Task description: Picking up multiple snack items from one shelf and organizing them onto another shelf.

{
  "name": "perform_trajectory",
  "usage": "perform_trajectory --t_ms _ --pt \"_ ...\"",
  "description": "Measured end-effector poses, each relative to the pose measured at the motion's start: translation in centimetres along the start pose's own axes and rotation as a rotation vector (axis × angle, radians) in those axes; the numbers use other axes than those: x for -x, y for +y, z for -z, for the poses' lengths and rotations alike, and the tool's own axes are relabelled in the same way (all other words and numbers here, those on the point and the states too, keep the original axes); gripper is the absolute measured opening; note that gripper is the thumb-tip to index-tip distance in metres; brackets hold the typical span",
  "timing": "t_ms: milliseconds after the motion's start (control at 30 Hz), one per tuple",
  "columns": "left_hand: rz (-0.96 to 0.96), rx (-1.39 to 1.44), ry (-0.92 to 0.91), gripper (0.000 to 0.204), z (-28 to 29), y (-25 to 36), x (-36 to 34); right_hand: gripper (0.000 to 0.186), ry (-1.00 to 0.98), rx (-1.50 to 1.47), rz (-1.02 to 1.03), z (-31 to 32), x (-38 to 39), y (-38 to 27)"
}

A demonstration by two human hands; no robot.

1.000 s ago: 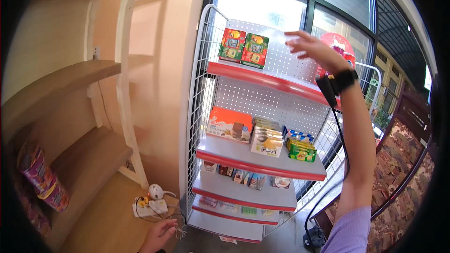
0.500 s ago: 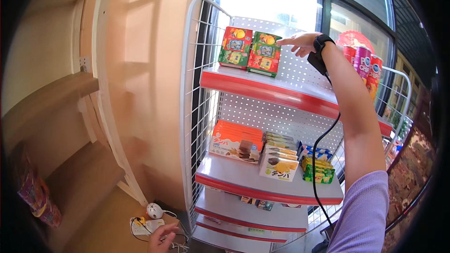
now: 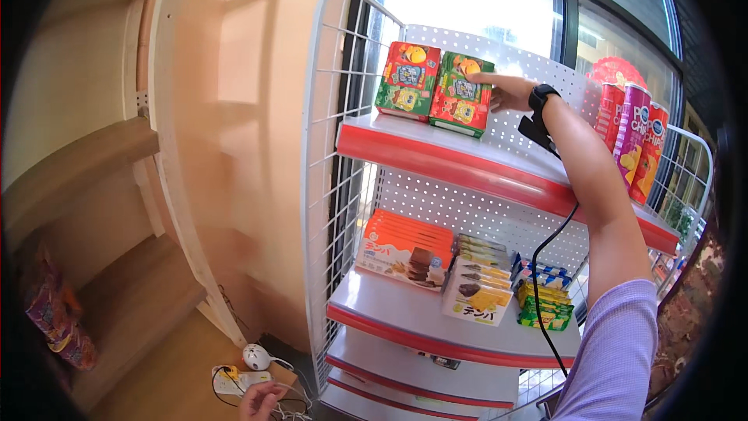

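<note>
At the upper shelf, my right hand (image 3: pixel 514 93) reaches in from the right and holds the right edge of a green and red snack box (image 3: pixel 461 101). One finger lies over its front, and the others curl at its side, partly hidden. That box stands upright, slightly tilted back, beside a similar red and green box (image 3: pixel 408 78). Low at the lower edge is my left hand (image 3: pixel 262 401), its fingers curled in. Whatever it holds, if anything, cannot be made out. White cables lie close by it.
Chip canisters (image 3: pixel 631 132) stand on the top shelf's right. Below sit orange wafer packs (image 3: pixel 407 249), white and yellow packs (image 3: pixel 479 288) and green packs (image 3: pixel 545 308). A wire side panel (image 3: pixel 315 156) bounds the rack. A power strip (image 3: pixel 241 382) and a white round device (image 3: pixel 256 356) lie on the floor.
My right hand has moved from beside the green and red box onto its right edge. My left hand's fingers have curled in. The view has shifted slightly.
</note>
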State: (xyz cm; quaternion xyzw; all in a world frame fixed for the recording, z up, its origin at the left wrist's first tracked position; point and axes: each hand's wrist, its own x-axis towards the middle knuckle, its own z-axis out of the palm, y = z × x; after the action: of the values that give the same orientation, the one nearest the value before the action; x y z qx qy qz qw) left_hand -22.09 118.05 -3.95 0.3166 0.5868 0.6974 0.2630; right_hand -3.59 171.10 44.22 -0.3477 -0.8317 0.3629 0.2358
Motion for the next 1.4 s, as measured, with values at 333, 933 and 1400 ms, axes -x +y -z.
perform_trajectory --t_ms 333,933,1400 --pt "-0.025 -0.032 -0.097 0.028 -0.8 6.2 -1.7 0.071 0.242 -0.113 0.319 2.6 5.7 -5.8" --pt "-0.39 0.46 -0.087 0.055 -4.3 14.1 -6.3 0.076 -0.752 0.244 0.972 -20.6 16.3 -11.3" --pt "0.277 0.975 0.412 0.044 1.8 5.7 0.7 0.088 0.205 0.855 0.049 4.2 -4.1 -5.8"
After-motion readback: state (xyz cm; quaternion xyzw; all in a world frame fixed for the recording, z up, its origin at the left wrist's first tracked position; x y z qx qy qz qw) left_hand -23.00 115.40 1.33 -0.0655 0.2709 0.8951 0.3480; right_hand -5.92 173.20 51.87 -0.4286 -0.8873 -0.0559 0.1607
